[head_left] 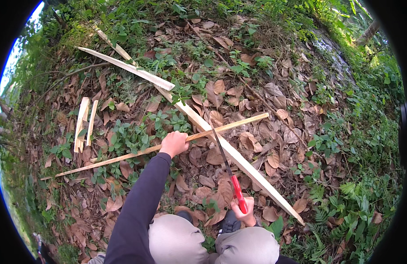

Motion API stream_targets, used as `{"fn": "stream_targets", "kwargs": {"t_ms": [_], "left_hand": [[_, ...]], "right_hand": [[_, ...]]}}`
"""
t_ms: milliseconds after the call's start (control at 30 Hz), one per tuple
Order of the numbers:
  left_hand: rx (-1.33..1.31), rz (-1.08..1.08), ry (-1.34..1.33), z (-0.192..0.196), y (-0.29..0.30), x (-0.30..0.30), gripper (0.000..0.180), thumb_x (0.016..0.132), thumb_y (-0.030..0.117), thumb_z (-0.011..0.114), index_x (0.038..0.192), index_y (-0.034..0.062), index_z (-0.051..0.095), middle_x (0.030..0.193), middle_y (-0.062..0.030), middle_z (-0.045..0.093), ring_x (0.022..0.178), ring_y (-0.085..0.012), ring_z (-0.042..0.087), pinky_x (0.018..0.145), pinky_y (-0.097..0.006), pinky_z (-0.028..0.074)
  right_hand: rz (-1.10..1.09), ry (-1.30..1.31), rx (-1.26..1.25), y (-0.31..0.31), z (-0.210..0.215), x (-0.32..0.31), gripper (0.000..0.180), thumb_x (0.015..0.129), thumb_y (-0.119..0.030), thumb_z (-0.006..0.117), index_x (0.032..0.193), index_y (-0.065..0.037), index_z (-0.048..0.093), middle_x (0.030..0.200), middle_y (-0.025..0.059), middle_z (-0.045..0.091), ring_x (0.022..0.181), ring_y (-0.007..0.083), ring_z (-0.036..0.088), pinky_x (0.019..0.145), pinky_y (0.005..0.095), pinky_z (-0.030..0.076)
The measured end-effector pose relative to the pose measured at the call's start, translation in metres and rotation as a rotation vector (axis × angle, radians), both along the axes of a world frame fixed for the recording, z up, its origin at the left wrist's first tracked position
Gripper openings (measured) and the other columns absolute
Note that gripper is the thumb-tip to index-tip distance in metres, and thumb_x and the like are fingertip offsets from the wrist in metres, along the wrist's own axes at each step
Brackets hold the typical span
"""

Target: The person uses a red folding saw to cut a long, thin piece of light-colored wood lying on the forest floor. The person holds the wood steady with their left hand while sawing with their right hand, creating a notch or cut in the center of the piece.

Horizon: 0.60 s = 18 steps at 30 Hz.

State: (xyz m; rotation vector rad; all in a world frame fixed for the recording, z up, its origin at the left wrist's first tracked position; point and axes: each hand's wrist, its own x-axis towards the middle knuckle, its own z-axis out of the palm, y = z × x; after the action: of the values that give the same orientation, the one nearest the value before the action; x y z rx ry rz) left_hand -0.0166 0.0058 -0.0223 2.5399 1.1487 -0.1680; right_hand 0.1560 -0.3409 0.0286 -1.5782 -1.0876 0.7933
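Observation:
My left hand is wrapped round a long thin wooden strip, which slants from the lower left up to the right. The strip lies across a thicker pale wooden beam on the ground. In my right hand is the red handle of a handsaw. Its dark narrow blade points away from me and crosses the strip just right of my left hand, close to where strip and beam meet. Whether the teeth have cut into the wood cannot be made out.
Another pale pointed plank rests across the beam's far part. Several short wood pieces lie at the left. Dry brown leaves and green plants cover the ground. A thin branch runs along the right. My knees are at the bottom.

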Motion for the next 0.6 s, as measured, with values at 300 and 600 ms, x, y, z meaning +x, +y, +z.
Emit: {"fn": "stream_targets", "kwargs": {"t_ms": [300, 600], "left_hand": [[-0.092, 0.018, 0.028, 0.006, 0.013, -0.008, 0.023, 0.083, 0.027, 0.064, 0.088, 0.0051, 0.07, 0.088, -0.0221, 0.069, 0.09, -0.0407, 0.068, 0.084, -0.049, 0.055], [-0.244, 0.09, 0.028, 0.013, 0.011, -0.003, 0.024, 0.08, 0.025, 0.066, 0.087, 0.0026, 0.073, 0.095, -0.0245, 0.069, 0.093, -0.0402, 0.068, 0.086, -0.048, 0.055]], "right_hand": [[-0.039, 0.005, -0.047, 0.043, 0.011, -0.007, 0.033, 0.077, -0.006, 0.07, 0.057, -0.007, 0.043, 0.047, 0.0024, 0.037, 0.038, 0.0152, 0.039, 0.043, 0.0323, 0.031], [0.032, -0.046, -0.031, 0.092, -0.001, -0.002, 0.028, 0.074, -0.007, 0.069, 0.057, -0.006, 0.046, 0.047, 0.0062, 0.043, 0.037, 0.0206, 0.047, 0.042, 0.0329, 0.035]]}}
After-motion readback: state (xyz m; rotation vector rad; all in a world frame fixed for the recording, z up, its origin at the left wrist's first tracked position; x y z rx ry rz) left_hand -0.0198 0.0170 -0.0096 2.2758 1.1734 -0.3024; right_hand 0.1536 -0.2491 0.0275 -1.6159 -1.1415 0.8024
